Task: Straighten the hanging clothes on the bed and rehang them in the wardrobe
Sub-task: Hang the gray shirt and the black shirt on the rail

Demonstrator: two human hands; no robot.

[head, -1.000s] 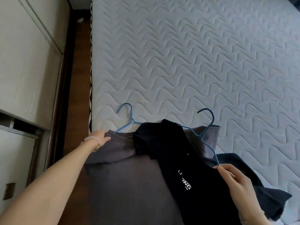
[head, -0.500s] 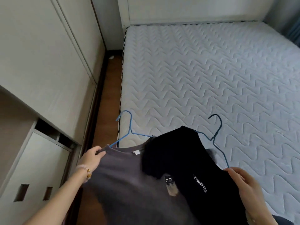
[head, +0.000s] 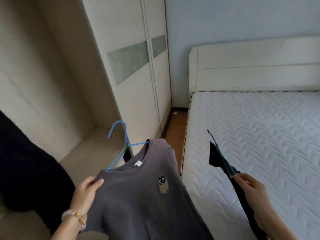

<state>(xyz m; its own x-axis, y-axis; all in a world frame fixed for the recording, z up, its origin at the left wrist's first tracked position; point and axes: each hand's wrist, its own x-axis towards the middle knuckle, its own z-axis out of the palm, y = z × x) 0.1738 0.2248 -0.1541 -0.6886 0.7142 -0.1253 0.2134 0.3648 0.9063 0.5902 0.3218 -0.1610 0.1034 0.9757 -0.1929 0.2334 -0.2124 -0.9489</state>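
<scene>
My left hand (head: 87, 190) grips the shoulder of a grey T-shirt (head: 143, 196) with a small owl patch, hung on a light blue hanger (head: 121, 144) whose hook points up toward the open wardrobe (head: 57, 101). The shirt is lifted off the bed, in front of me. My right hand (head: 251, 189) holds a black garment (head: 223, 163) on a dark blue hanger (head: 212, 135), seen edge-on above the left part of the mattress (head: 259, 135). The two garments hang apart.
The open wardrobe compartment has a shelf (head: 90, 153) at its bottom and a dark garment (head: 26, 161) hanging at the left. Closed sliding doors (head: 138, 75) stand beyond. A strip of wooden floor (head: 174, 132) runs between wardrobe and bed. The white headboard (head: 251, 66) is at the back.
Both garments have come up off the mattress and apart: the grey shirt moved left toward the wardrobe, the black one stayed right. My view has turned up and left to the open wardrobe.
</scene>
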